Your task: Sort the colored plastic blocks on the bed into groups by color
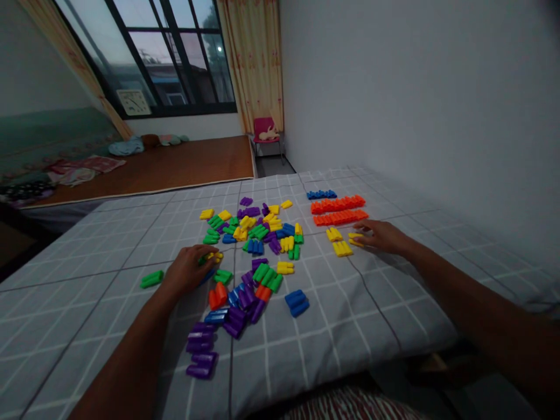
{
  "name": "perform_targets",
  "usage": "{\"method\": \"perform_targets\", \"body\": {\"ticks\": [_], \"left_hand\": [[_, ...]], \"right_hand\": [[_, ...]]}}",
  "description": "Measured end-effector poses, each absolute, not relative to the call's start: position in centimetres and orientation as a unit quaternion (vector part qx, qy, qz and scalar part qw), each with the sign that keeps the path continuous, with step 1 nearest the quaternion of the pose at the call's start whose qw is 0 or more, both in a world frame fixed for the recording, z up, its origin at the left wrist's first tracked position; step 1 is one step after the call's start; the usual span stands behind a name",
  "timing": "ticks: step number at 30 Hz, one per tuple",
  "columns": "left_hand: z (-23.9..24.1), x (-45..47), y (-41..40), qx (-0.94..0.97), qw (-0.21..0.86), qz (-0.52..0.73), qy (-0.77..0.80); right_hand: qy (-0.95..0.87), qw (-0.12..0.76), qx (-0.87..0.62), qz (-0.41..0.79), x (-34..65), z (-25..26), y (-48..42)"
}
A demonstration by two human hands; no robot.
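Note:
Small plastic blocks made of joined rounded bars lie on the checked cloth. My left hand [187,269] is closed on a yellow block [215,256] at the left of the loose pile [258,231]; the fingertips are partly hidden. A blue block [207,276] shows beneath that hand. On the right, my right hand [381,235] pinches a yellow block [355,239] close to the cloth. Beside it lie two more yellow blocks, an upper one [333,234] and a lower one [342,249].
Past my right hand are two orange rows [340,218] and a shorter blue row [321,195]. Purple blocks [202,365] lie near the front, a blue block [297,303] at centre and a green block [151,279] at far left. A wall [415,105] borders the right.

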State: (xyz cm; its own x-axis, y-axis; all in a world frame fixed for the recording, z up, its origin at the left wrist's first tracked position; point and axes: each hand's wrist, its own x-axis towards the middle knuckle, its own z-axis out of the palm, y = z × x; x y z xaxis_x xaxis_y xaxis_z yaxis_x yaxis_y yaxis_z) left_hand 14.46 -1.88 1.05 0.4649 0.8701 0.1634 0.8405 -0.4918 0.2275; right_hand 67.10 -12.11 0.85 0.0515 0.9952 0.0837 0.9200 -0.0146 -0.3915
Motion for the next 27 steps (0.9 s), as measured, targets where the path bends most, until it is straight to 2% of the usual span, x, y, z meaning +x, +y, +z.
{"method": "perform_targets", "body": {"ticks": [6, 9, 14, 24, 27], "left_hand": [[1.7, 14.4, -2.0, 0.85, 0.071, 0.124, 0.507], [1.6, 14.2, -1.9, 0.843, 0.066, 0.13, 0.517], [1.3, 13.7, -1.9, 0.802, 0.053, 0.14, 0.578], [2.5, 13.3, -2.6, 0.763, 0.051, 0.132, 0.631], [2.5, 13.5, -3.0, 0.772, 0.087, 0.134, 0.615]], "right_hand": [[-0.784, 0.127, -0.581, 0.178, 68.2, 2.9, -12.3], [-0.758, 0.112, -0.622, 0.16, 68.4, 2.5, -11.5], [-0.698, 0.12, -0.704, 0.049, 67.8, 1.3, -10.0], [-0.725, 0.142, -0.667, 0.089, 66.7, 0.7, -10.1], [-0.715, 0.163, -0.677, 0.068, 67.5, 1.2, -10.4]]}}
